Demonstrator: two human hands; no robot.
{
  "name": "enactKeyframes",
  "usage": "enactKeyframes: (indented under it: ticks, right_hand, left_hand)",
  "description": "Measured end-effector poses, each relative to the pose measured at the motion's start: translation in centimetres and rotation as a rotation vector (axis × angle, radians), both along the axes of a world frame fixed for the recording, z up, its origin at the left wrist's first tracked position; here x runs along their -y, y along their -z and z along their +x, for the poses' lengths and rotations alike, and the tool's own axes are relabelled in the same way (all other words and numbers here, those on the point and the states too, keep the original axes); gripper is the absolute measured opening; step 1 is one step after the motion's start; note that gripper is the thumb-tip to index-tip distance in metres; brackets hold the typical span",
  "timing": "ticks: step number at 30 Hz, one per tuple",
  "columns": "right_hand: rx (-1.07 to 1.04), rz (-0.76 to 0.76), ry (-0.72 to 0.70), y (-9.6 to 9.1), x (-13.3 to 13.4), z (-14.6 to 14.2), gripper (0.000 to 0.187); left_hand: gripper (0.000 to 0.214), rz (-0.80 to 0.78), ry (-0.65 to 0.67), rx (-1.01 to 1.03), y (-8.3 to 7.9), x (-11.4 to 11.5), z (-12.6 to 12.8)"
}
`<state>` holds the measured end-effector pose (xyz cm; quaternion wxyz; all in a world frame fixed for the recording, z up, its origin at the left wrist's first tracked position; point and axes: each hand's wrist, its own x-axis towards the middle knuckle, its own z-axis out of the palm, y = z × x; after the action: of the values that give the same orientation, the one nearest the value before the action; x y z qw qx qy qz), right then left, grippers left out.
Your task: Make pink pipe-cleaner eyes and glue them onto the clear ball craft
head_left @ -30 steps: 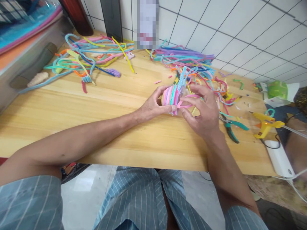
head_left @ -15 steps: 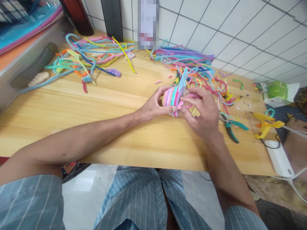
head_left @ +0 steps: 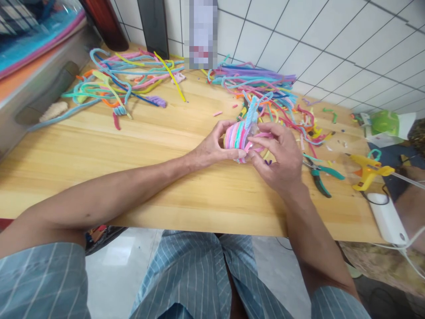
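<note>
A rounded craft piece (head_left: 235, 136), wrapped in bands of pink, purple, green and yellow pipe cleaner, sits in the grip of my left hand (head_left: 223, 144). Its thumb presses the near side while the fingers curl round the far side. A light-blue twisted pipe-cleaner part (head_left: 253, 110) with loops sticks up from its top. My right hand (head_left: 277, 153) pinches a pink pipe cleaner (head_left: 254, 145) against the piece's right side. Part of this strand loops back under the right fingers. The inner side of the piece looks clear and is partly hidden by the right fingers.
Loose pipe cleaners (head_left: 113, 84) lie at the back left, and a bundle of them (head_left: 255, 75) by the tiled wall. Right of my hand are pliers (head_left: 320, 175) with green handles, a yellow glue gun (head_left: 368, 172) and a white power strip (head_left: 388, 219) with cables.
Both hands keep their hold on the piece and the pink pipe cleaner. My right fingers have shifted very slightly left; the view has moved a little.
</note>
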<state>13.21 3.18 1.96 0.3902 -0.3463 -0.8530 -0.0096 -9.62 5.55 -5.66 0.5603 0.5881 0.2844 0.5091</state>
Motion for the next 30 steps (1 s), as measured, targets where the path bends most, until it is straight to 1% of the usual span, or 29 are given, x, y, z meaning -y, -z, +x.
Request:
enactKeyframes:
  ticks: [2, 5, 7, 10, 13, 16, 18, 20, 23, 26, 30]
  right_hand:
    - [0.014, 0.019, -0.021, 0.0, 0.1, 0.1, 0.031]
    - [0.053, 0.030, -0.019, 0.1, 0.0, 0.3, 0.029]
    - [0.066, 0.062, -0.020, 0.4, -0.1, 0.4, 0.028]
    - [0.055, 0.113, -0.056, 0.6, -0.3, 0.4, 0.031]
    - [0.038, 0.094, -0.086, 0.4, -0.3, 0.3, 0.037]
    - [0.003, 0.071, -0.071, 0.0, -0.1, 0.5, 0.042]
    - [-0.038, 0.087, -0.026, -0.2, 0.0, 0.8, 0.043]
    - [-0.097, 0.109, 0.042, -0.1, 0.1, 1.2, 0.039]
    - [-0.180, 0.125, 0.117, 0.1, 0.1, 1.5, 0.024]
    - [-0.195, 0.133, 0.098, 0.1, 0.1, 1.1, 0.014]
    - [-0.196, 0.146, 0.078, -0.2, 0.3, 0.3, 0.015]
  left_hand:
    - [0.099, 0.001, 0.005, 0.003, 0.0, 0.0, 0.0]
    - [0.102, 0.013, 0.035, 0.017, 0.0, 0.0, 0.0]
    - [0.103, 0.010, 0.047, 0.027, -0.1, -0.1, 0.0]
    - [0.104, 0.004, 0.041, 0.032, -0.1, -0.1, 0.1]
    - [0.102, 0.017, 0.027, 0.041, 0.0, 0.0, 0.1]
    - [0.099, 0.033, 0.000, 0.042, 0.0, 0.0, 0.2]
    - [0.099, 0.041, -0.020, 0.039, 0.0, 0.1, 0.2]
    - [0.100, 0.040, -0.040, 0.040, 0.0, 0.2, 0.2]
    - [0.100, 0.031, -0.065, 0.048, -0.1, 0.3, 0.2]
    - [0.097, 0.048, -0.079, 0.050, -0.2, 0.4, 0.2]
    - [0.097, 0.106, -0.120, 0.035, -0.1, 0.5, 0.3]
